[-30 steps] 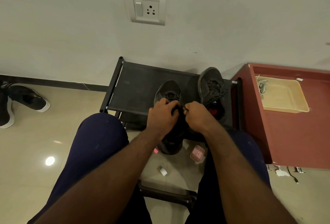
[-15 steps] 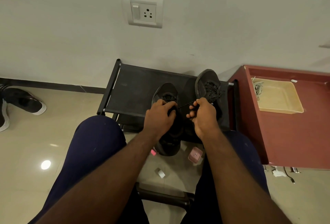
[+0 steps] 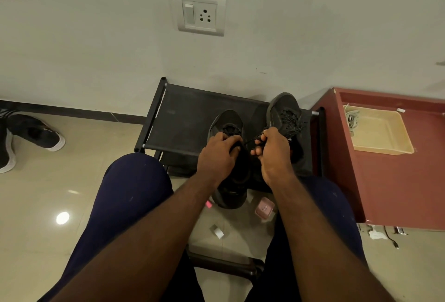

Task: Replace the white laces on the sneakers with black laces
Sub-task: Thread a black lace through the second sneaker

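Where the lace is held: it is pinched between the thumb and curled fingers of the right hand, and is stretched taut leftward from them to the throat of the near sneaker.
Sneaker in the hands: the near sneaker is all black. Its far end is seen beyond the fingertips, over the rack, and its near end is seen below the wrists.
Grip of the left hand: the fingers are curled over the sneaker's throat and the upper is gripped there. The fingertips are laid just left of where the lace leaves the shoe.
Gap between hands: the two sets of fingers are near but apart, and only the lace is stretched across.
Far sneaker: it is stood on the rack just beyond the right-hand fingers and is threaded with black lacing, loosely bunched.
Rack surface: a black fabric shelf is spread beyond and left of the left-hand fingers, against the wall.
Tray: a beige tray is set on a red cabinet, well right of the right hand. Pale laces are tangled in its far left corner.
Floor: a small pink box is seen below the right wrist. Black shoes with white soles are seen well left of both hands.
Socket: it is fixed on the wall, far above the fingers.
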Motion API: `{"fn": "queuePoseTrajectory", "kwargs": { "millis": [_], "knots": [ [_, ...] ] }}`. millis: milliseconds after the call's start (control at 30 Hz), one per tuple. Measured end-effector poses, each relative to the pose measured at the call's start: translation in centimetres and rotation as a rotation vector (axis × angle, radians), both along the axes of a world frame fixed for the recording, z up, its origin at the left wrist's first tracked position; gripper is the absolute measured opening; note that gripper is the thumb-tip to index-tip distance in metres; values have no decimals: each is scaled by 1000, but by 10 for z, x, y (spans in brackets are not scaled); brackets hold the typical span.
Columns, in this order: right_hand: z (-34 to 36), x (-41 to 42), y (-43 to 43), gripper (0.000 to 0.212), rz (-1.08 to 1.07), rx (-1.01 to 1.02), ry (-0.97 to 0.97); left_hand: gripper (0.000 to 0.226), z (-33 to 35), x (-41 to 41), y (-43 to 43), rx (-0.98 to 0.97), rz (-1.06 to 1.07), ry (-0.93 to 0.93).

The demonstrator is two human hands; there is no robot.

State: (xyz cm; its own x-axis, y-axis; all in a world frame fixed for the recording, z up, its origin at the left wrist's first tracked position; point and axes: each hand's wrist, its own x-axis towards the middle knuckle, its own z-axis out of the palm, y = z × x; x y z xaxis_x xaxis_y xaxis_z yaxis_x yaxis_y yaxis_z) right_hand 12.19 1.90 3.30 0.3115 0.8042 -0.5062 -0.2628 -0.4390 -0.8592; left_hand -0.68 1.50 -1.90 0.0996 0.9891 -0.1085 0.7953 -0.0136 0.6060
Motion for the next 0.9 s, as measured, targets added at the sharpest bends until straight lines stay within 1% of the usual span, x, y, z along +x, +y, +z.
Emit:
{"fn": "queuePoseTrajectory", "kwargs": {
  "millis": [67,133,167,200,233,267,300,333,400,433,533,600,667,767,900],
  "knots": [
    [0,2,0,26,65,38,-70,36,0,0,0,5,3,-8],
    [1,7,2,21,218,72,-256,37,0,-1,1,5,0,-29],
    [-1,10,3,24,322,91,-370,40,0,-1,1,6,-1,-43],
    [-5,14,4,34,426,101,-480,43,0,-1,1,4,1,-61],
    [-9,18,3,50,499,91,-569,47,-1,-2,1,-4,8,-81],
    [-11,21,2,65,525,82,-624,51,-1,-3,0,-20,19,-98],
    [-11,22,0,74,514,98,-649,54,-1,-4,0,-44,39,-108],
    [-10,23,0,76,482,142,-658,56,-1,-5,-1,-71,64,-115],
    [-7,24,-1,72,456,229,-707,59,0,-7,-1,-123,118,-131],
    [-5,24,-3,69,502,243,-755,60,-1,-8,-1,-152,146,-143],
    [-1,18,-15,63,781,175,-877,57,1,-15,-1,-251,189,-188],
    [-6,12,-22,62,895,100,-931,51,4,-23,-2,-315,152,-171],
    [-11,7,-24,58,857,48,-994,39,9,-29,-5,-352,80,-129],
    [-12,3,-19,44,715,66,-1061,22,19,-37,-11,-360,58,-131],
    [-13,-1,-12,39,759,26,-1292,29,30,-41,-18,-368,68,-162]
  ]
}}
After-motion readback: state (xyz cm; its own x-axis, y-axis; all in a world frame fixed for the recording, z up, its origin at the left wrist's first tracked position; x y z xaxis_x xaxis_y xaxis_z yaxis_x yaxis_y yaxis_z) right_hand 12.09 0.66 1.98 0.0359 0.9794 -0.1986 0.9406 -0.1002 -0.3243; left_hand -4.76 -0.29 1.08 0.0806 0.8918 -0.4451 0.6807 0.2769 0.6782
